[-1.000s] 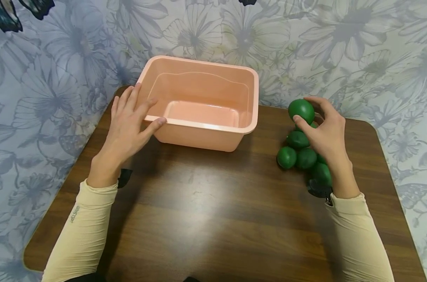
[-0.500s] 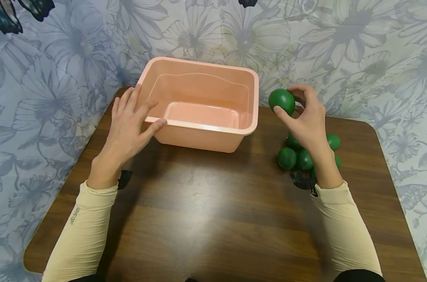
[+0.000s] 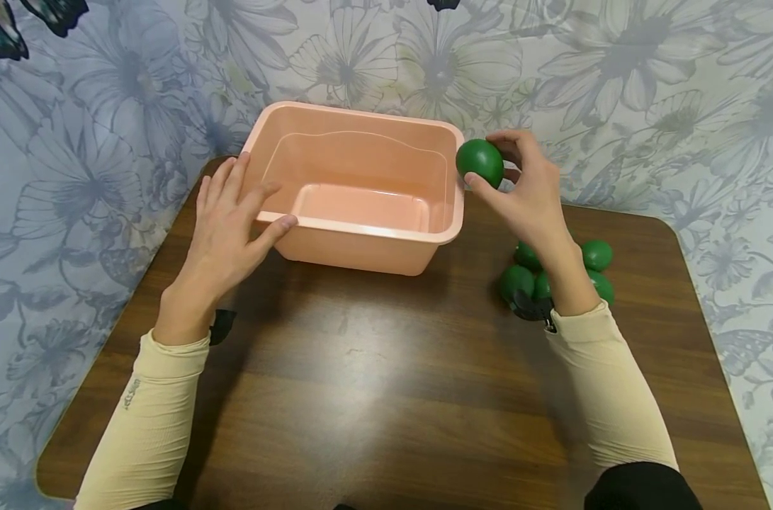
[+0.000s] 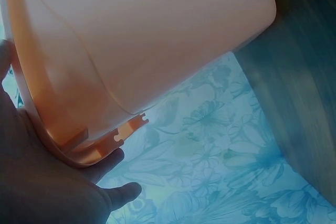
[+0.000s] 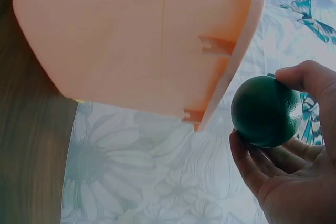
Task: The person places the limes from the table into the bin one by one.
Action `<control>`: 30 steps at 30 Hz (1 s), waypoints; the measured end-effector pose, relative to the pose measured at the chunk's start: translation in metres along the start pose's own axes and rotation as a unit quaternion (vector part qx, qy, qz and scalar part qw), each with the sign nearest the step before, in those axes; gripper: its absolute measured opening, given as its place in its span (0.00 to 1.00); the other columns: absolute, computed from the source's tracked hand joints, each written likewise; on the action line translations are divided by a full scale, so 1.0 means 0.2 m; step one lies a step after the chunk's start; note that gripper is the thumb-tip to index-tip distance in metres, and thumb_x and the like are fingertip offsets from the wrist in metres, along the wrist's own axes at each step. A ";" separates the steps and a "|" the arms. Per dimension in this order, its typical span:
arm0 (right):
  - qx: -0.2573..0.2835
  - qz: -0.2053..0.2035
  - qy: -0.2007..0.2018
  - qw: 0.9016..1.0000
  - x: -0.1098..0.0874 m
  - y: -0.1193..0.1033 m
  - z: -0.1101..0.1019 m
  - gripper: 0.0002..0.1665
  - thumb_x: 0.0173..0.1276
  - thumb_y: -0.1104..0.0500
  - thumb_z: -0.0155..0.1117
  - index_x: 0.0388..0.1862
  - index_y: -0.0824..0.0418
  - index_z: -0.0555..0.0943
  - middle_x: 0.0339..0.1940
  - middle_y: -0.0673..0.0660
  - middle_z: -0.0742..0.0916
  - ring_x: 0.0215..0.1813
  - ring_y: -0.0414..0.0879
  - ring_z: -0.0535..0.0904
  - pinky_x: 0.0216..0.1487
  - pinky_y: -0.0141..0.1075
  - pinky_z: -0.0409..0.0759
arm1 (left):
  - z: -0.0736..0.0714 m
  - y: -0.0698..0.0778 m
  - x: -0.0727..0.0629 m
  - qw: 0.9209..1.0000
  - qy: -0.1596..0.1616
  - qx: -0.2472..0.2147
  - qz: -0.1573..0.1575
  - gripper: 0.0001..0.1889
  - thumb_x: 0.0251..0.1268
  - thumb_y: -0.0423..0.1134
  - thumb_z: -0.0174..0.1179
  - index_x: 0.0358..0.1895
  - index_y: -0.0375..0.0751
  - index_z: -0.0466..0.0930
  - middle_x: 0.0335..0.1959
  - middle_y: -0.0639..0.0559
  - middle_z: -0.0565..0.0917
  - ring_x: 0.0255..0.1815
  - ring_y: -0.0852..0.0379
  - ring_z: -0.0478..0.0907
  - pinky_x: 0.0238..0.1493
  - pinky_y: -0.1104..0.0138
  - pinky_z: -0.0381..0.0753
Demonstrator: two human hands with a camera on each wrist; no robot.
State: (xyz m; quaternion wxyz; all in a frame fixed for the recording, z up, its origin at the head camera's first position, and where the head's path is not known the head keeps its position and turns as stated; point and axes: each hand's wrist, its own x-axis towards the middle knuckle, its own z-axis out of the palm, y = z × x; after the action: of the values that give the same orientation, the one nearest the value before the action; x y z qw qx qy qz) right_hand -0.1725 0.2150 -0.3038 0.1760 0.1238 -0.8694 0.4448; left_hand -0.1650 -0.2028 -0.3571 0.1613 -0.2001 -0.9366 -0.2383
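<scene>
A peach-coloured plastic tub (image 3: 354, 244) stands at the back of the table, nothing lying on the part of its floor that shows. My left hand (image 3: 223, 227) rests on its left front rim, fingers spread and fairly straight. In the left wrist view, that hand (image 4: 52, 182) lies along the rim. A smooth, glossy green ball (image 3: 480, 162) is pinched between thumb and fingers of my right hand (image 3: 529, 188), level with the tub's right rim. The right wrist view shows the ball (image 5: 266, 111) just outside that rim. Several similar green balls (image 3: 596, 255) lie together under my right wrist, partly hidden by it.
The brown wooden table (image 3: 360, 397) has rounded corners. Floral wallpaper (image 3: 616, 106) rises behind the tub, close to its back. A black wrist device (image 3: 531, 306) under my right forearm overlaps the green balls in the head view.
My right hand has carried the green ball up and left, from above the group of balls to the tub's right rim. My left hand has stayed on the tub.
</scene>
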 end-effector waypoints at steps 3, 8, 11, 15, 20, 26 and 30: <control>-0.003 -0.011 -0.006 1.000 0.03 0.05 0.03 0.35 0.66 0.58 0.77 0.69 0.63 0.75 0.64 0.55 0.85 0.64 0.45 0.83 0.60 0.36 0.85 | 0.00 0.00 0.00 1.000 0.001 -0.001 -0.001 0.38 0.74 0.71 0.53 0.71 0.44 0.77 0.86 0.38 0.54 0.87 0.37 0.45 0.83 0.37 0.35; -0.002 -0.030 -0.022 0.999 0.05 0.07 0.06 0.35 0.66 0.54 0.79 0.69 0.59 0.77 0.63 0.52 0.86 0.64 0.41 0.83 0.60 0.41 0.86 | 0.00 0.01 0.00 1.000 0.000 -0.001 -0.002 0.38 0.74 0.71 0.53 0.70 0.44 0.78 0.86 0.38 0.54 0.87 0.37 0.45 0.83 0.36 0.36; 0.004 -0.034 -0.026 0.999 0.04 0.07 0.07 0.34 0.67 0.53 0.78 0.69 0.59 0.78 0.63 0.52 0.86 0.65 0.41 0.83 0.60 0.43 0.86 | 0.00 0.01 0.00 1.000 0.002 -0.003 0.000 0.38 0.74 0.71 0.53 0.70 0.43 0.78 0.86 0.38 0.54 0.87 0.37 0.46 0.83 0.35 0.36; 0.005 -0.028 -0.025 0.999 0.04 0.06 0.08 0.33 0.69 0.53 0.77 0.70 0.58 0.78 0.63 0.51 0.86 0.65 0.41 0.83 0.62 0.42 0.85 | 0.00 0.00 0.00 1.000 0.004 -0.005 0.000 0.38 0.74 0.71 0.53 0.70 0.44 0.78 0.86 0.38 0.55 0.87 0.36 0.47 0.83 0.35 0.36; 0.033 -0.027 -0.026 0.999 0.02 0.01 0.08 0.30 0.70 0.60 0.75 0.68 0.64 0.78 0.64 0.59 0.86 0.67 0.49 0.83 0.65 0.44 0.83 | 0.01 0.00 -0.01 1.000 0.008 -0.009 0.000 0.38 0.74 0.71 0.53 0.70 0.44 0.78 0.86 0.38 0.55 0.87 0.36 0.47 0.82 0.35 0.36; 0.050 -0.004 -0.033 0.998 -0.02 -0.05 0.05 0.25 0.72 0.65 0.71 0.66 0.69 0.78 0.65 0.67 0.84 0.68 0.59 0.82 0.68 0.48 0.81 | 0.02 0.00 -0.01 1.000 0.018 -0.011 0.007 0.39 0.74 0.72 0.52 0.69 0.42 0.79 0.86 0.37 0.56 0.86 0.35 0.48 0.82 0.35 0.37; 0.040 0.016 -0.029 0.999 -0.06 -0.01 0.02 0.24 0.73 0.65 0.69 0.65 0.69 0.79 0.64 0.64 0.85 0.68 0.56 0.82 0.68 0.46 0.81 | 0.02 0.01 -0.01 1.000 0.023 -0.009 0.013 0.40 0.74 0.73 0.51 0.69 0.42 0.79 0.85 0.36 0.56 0.86 0.35 0.49 0.82 0.34 0.38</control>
State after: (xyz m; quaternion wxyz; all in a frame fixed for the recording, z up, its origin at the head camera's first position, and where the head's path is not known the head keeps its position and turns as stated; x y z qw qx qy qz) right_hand -0.1621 0.2113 -0.3093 0.1385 0.1299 -0.8573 0.4786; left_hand -0.1645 -0.1997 -0.3610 0.1842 -0.2078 -0.9277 -0.2496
